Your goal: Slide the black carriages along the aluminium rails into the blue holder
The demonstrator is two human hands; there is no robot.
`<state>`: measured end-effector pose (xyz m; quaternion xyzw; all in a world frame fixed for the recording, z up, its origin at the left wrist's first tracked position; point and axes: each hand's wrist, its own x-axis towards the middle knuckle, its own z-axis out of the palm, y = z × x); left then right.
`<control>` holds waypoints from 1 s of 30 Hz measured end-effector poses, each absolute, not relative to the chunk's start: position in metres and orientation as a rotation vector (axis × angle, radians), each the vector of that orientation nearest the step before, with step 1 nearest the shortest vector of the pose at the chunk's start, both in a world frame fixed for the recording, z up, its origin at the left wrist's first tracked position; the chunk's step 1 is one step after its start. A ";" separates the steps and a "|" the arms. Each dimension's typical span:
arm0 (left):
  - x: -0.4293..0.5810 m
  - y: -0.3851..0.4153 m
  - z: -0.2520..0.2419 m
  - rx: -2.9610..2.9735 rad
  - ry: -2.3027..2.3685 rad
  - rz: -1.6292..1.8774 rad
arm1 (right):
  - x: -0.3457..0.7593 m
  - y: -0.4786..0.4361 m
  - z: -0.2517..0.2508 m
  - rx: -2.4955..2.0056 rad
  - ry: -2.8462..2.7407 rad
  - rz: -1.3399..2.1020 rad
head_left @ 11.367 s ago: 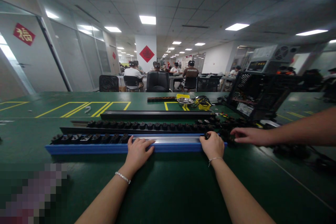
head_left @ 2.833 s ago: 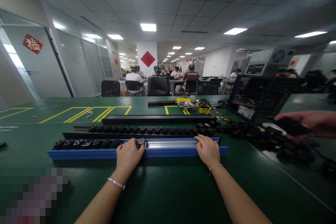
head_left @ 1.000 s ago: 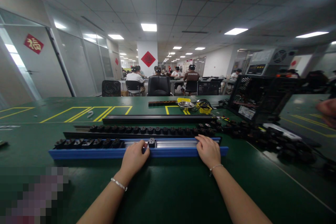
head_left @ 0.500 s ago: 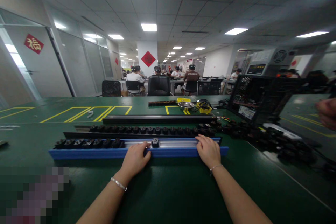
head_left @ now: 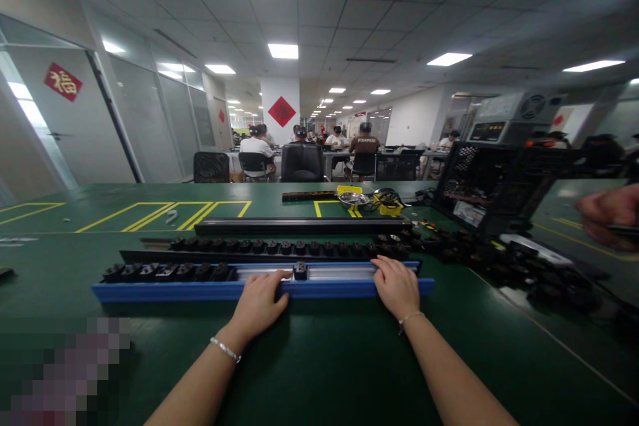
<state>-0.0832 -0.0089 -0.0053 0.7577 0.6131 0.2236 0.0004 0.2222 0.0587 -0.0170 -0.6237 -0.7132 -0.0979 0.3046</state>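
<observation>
- Head view is showing the left hand (head_left: 259, 299) lying on the blue rail (head_left: 200, 291). Its grip is loose and flat, holding nothing, with the fingertips just left of a single black socket module (head_left: 300, 270) that is sitting mid-rail in the silver channel.
- The right hand (head_left: 397, 286) is pressing flat on the rail's right end, clasping nothing.
- The person is probably positioning that module. A row of modules (head_left: 170, 271) is filling the rail's left part, and joining them is calling for a steady slide along a braced rail.
- Far behind the rail, a seated person's shirt (head_left: 363, 144) is reading "PUMPKIN", and a red sign (head_left: 62, 82) is showing "福".
</observation>
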 end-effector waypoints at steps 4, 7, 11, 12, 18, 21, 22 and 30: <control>-0.084 -0.008 -0.007 2.407 1.919 0.693 | 0.222 0.058 -0.016 -1.656 -1.888 -0.258; -0.084 -0.008 -0.007 2.426 1.895 0.703 | 0.222 0.059 -0.017 -1.654 -1.896 -0.257; -0.084 -0.008 -0.007 2.447 1.875 0.716 | 0.223 0.059 -0.018 -1.640 -1.891 -0.261; -0.084 -0.008 -0.007 2.450 1.877 0.712 | 0.223 0.059 -0.018 -1.633 -1.887 -0.265; -0.084 -0.007 -0.007 2.450 1.901 0.692 | 0.219 0.058 -0.020 -1.586 -1.810 -0.293; -0.083 -0.007 -0.007 2.444 1.915 0.684 | 0.208 0.057 -0.018 -1.511 -1.802 -0.270; -0.082 -0.007 -0.007 2.442 1.922 0.678 | 0.203 0.056 -0.018 -1.469 -1.826 -0.247; -0.080 -0.007 -0.003 2.412 1.945 0.617 | 0.152 0.045 -0.013 -1.286 -2.026 0.024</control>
